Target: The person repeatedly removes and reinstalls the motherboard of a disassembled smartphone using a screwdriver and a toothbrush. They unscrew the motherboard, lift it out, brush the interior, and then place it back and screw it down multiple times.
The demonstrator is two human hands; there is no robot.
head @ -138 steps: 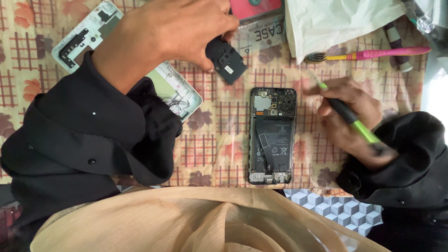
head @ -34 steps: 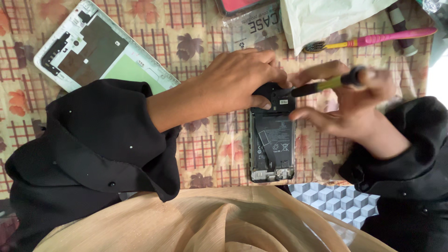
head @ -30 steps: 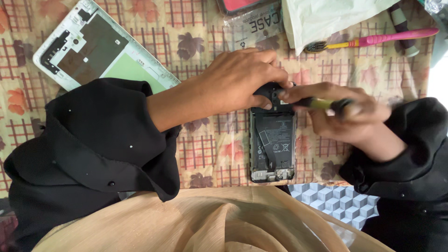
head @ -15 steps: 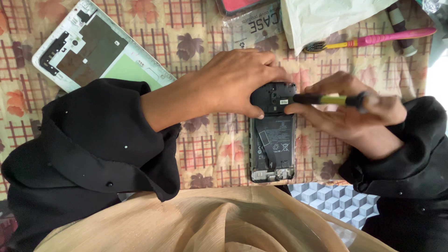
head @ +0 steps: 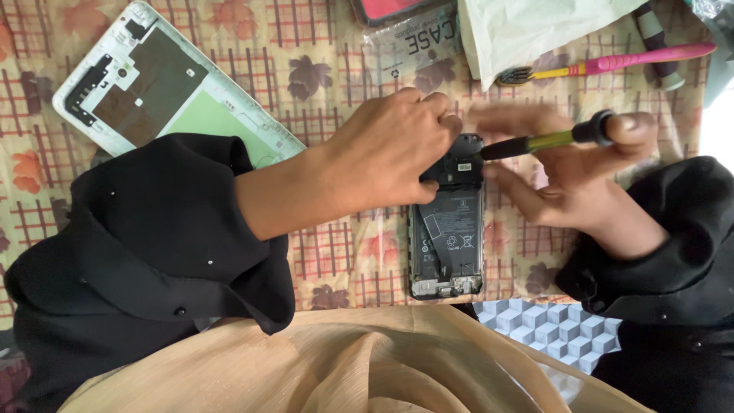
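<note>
An opened phone (head: pixel 447 245) with its battery showing lies on the patterned cloth in the middle. My left hand (head: pixel 390 157) presses a small black cover plate (head: pixel 459 162) onto the phone's top end, fingers pinched on the plate's edge. My right hand (head: pixel 581 176) holds a green and black screwdriver (head: pixel 547 141) nearly level, its tip at the plate's upper right corner. Both arms are in black sleeves.
A white phone back panel (head: pixel 153 92) lies at the upper left. A pink toothbrush (head: pixel 604 63), a clear case packet (head: pixel 413 42) and a white cloth (head: pixel 527 27) lie along the far edge. Tan fabric (head: pixel 367 367) covers the lap below.
My left hand brought the black plate from the far side down onto the phone's top. My right hand swung the screwdriver round so that its tip meets the plate.
</note>
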